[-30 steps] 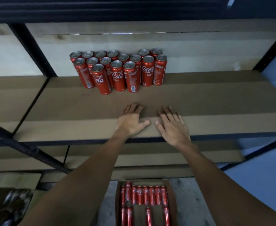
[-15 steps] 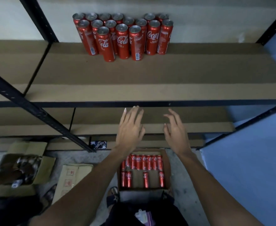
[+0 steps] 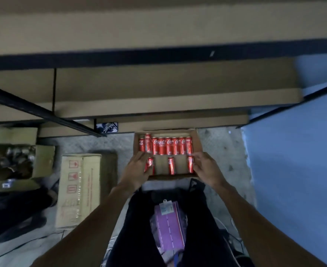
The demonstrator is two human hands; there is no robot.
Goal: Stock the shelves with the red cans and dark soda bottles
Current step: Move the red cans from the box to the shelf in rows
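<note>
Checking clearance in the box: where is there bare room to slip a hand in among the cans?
Two bare patches in the box's near row: between left can and middle can, and between middle can and right can. The far row is packed tight. The left hand and right hand crowd the outer near cans.

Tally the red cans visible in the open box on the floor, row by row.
Back-row red cans: 8
Front-row red cans: 3 showing; the left hand may hide more
Total: 11 visible
</note>
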